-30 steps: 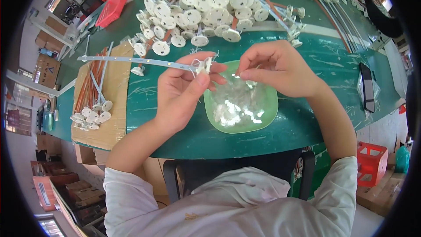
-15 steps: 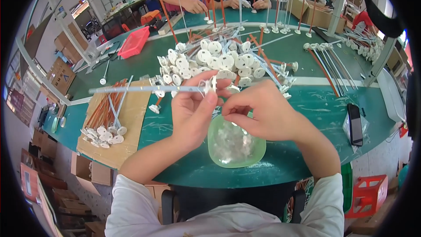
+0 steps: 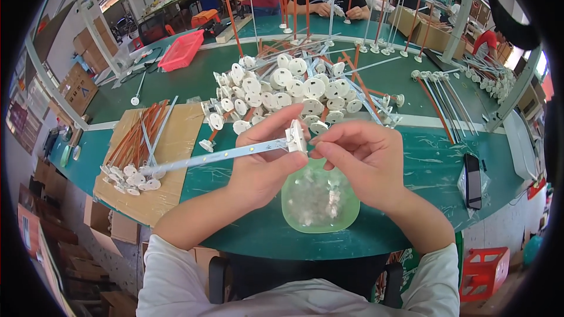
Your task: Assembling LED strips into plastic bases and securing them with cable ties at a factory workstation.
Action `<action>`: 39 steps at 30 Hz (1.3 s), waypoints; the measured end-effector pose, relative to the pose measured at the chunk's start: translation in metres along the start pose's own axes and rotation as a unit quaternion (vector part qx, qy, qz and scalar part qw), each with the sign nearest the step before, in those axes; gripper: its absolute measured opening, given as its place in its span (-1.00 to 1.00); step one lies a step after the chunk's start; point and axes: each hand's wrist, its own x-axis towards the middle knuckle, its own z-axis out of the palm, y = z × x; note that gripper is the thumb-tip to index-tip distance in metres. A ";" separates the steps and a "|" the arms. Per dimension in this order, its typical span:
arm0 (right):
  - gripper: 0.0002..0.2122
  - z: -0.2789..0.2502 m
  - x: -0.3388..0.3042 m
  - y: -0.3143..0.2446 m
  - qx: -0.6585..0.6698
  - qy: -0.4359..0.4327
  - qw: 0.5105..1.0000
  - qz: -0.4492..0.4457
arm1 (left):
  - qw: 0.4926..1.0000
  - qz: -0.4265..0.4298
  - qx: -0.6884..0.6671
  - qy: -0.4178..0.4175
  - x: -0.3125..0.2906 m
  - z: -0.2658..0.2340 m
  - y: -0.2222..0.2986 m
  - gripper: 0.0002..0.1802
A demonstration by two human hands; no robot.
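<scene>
My left hand [image 3: 258, 167] is closed around a light strip [image 3: 232, 154] with small yellow LED spots. The strip slopes down to the left, and its white round base [image 3: 295, 136] sits between my thumb and fingers. Just right of the base, my right hand [image 3: 370, 155] is pinched, its fingertips close to the base. Whatever lies in that pinch is too small to make out. Below both hands stands a light green bowl [image 3: 320, 228] with small clear and whitish pieces inside. Beyond them is a heap of strips with white round bases [image 3: 282, 85].
At left, orange and white strips [image 3: 144, 135] lie on cardboard [image 3: 167, 185]. A red basket [image 3: 181, 51] stands farther back. More strips [image 3: 443, 105] and a phone [image 3: 473, 181] are at right. Upright strips [image 3: 333, 6] line the far side, where two people work.
The strip in my left hand has tilted from nearly level to sloping down leftward, and its base has turned. My right hand has shifted slightly right and down. A far person's hand has moved left.
</scene>
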 end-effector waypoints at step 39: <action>-0.85 -0.020 0.000 -0.023 -0.262 -0.164 0.913 -0.265 | 0.990 -0.076 0.004 -0.116 0.001 -0.010 0.002 -0.37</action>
